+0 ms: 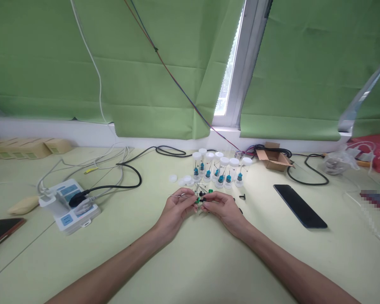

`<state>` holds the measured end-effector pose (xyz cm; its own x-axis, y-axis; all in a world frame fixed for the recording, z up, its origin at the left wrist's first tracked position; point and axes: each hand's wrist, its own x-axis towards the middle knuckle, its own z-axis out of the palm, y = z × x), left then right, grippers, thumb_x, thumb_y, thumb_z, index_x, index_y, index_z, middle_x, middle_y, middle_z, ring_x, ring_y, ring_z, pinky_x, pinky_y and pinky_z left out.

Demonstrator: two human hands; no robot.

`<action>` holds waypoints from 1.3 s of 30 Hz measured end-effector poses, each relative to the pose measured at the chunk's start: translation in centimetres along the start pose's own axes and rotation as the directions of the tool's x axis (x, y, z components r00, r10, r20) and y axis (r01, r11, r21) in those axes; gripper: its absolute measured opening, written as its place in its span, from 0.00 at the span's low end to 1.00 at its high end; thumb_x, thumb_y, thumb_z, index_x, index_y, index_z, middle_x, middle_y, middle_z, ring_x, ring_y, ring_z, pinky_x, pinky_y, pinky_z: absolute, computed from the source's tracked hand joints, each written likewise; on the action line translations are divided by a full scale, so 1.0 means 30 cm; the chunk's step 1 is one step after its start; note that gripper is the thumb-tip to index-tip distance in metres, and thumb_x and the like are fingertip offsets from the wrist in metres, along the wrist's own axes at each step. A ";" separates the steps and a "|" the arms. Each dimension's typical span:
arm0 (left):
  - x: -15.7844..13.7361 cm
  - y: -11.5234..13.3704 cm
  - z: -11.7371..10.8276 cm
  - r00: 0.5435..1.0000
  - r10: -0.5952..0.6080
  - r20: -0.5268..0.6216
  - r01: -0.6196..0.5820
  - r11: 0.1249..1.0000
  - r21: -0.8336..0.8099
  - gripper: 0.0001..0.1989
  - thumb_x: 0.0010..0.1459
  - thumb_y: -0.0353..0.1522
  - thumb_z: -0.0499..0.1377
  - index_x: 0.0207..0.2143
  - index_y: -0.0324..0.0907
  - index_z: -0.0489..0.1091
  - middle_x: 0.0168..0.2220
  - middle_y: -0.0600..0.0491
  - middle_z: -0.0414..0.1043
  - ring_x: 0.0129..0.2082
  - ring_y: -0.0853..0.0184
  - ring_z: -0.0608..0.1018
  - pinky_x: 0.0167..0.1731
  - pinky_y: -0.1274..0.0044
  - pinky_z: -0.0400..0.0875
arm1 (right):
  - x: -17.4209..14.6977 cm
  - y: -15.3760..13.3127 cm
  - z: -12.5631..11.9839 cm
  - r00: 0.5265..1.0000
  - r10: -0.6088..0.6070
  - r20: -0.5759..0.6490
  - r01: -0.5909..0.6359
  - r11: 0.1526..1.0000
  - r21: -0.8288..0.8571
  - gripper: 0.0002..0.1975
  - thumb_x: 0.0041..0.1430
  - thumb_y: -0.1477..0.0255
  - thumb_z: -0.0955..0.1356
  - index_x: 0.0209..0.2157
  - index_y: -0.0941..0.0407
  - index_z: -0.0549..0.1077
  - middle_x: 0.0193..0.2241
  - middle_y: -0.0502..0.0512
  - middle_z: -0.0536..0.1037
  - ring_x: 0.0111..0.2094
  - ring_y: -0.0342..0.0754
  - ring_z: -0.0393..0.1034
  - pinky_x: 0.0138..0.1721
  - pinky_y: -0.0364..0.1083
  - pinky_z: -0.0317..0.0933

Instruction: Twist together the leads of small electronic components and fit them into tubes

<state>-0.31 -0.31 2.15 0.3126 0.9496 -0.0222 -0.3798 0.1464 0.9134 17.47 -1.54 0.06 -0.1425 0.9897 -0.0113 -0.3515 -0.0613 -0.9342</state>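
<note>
My left hand [181, 207] is closed in a pinch on a small green part [197, 200] with a thin metal rod [179, 196] sticking out to the left. Facing it, my right hand [222, 207] pinches a small black part [203, 200]. The two parts meet or nearly meet between my fingertips; whether they are joined I cannot tell. Just beyond the fingers lie another green piece [210, 191], thin metal rods and small black bits. Behind them stand several clear tubes [228, 173] with white caps, each with a blue part inside. A black T-shaped piece [242, 196] lies right of my right hand.
Loose white caps [187, 179] lie left of the tubes. A white power strip [79, 211] with plugs and cables sits at left. On the right are a black phone [299, 206], an open cardboard box [274, 159] and a black cable [313, 183].
</note>
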 end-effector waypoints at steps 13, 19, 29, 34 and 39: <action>-0.007 0.011 0.009 0.998 0.047 -0.042 -0.043 0.996 0.076 0.20 0.49 0.32 0.69 0.43 0.43 0.66 0.35 0.54 0.75 0.27 0.71 0.77 0.37 0.75 0.70 | -0.008 -0.017 0.012 0.999 -0.024 0.040 0.025 0.999 -0.033 0.16 0.45 0.65 0.77 0.34 0.58 0.76 0.25 0.51 0.77 0.27 0.44 0.72 0.34 0.45 0.65; -0.008 0.011 0.011 0.997 0.063 -0.050 -0.057 0.992 0.114 0.22 0.51 0.33 0.68 0.46 0.43 0.63 0.36 0.54 0.75 0.28 0.70 0.77 0.38 0.74 0.70 | -0.005 -0.012 0.014 0.998 -0.051 0.032 0.053 0.997 -0.053 0.15 0.45 0.65 0.77 0.33 0.58 0.76 0.25 0.51 0.77 0.27 0.45 0.71 0.33 0.46 0.65; -0.008 0.009 0.011 0.991 0.136 -0.012 -0.131 0.972 0.196 0.25 0.49 0.34 0.68 0.47 0.45 0.61 0.37 0.52 0.78 0.29 0.68 0.77 0.36 0.74 0.71 | -0.005 -0.004 0.009 0.999 -0.045 0.028 0.046 0.997 -0.067 0.16 0.48 0.60 0.76 0.32 0.58 0.74 0.23 0.52 0.78 0.25 0.45 0.72 0.30 0.45 0.64; -0.011 0.010 0.006 0.991 0.132 -0.003 -0.128 0.968 0.217 0.26 0.49 0.35 0.68 0.48 0.46 0.61 0.37 0.51 0.78 0.31 0.66 0.79 0.38 0.73 0.71 | -0.008 -0.014 0.017 1.000 -0.001 0.023 0.002 0.999 -0.053 0.20 0.46 0.57 0.75 0.32 0.58 0.73 0.24 0.52 0.78 0.22 0.44 0.71 0.27 0.45 0.63; -0.012 0.010 0.006 0.991 0.130 0.022 -0.131 0.960 0.248 0.26 0.50 0.35 0.68 0.48 0.46 0.60 0.40 0.49 0.79 0.35 0.64 0.80 0.42 0.70 0.72 | -0.008 -0.018 0.020 1.000 0.015 0.027 -0.013 0.998 -0.059 0.21 0.47 0.54 0.74 0.30 0.58 0.72 0.22 0.51 0.77 0.20 0.43 0.70 0.24 0.43 0.61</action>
<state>-0.39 -0.65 2.48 0.2798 0.9543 0.1054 -0.1894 -0.0528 0.9805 17.12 -1.83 0.77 -0.1730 0.9848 -0.0157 -0.2941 -0.0668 -0.9534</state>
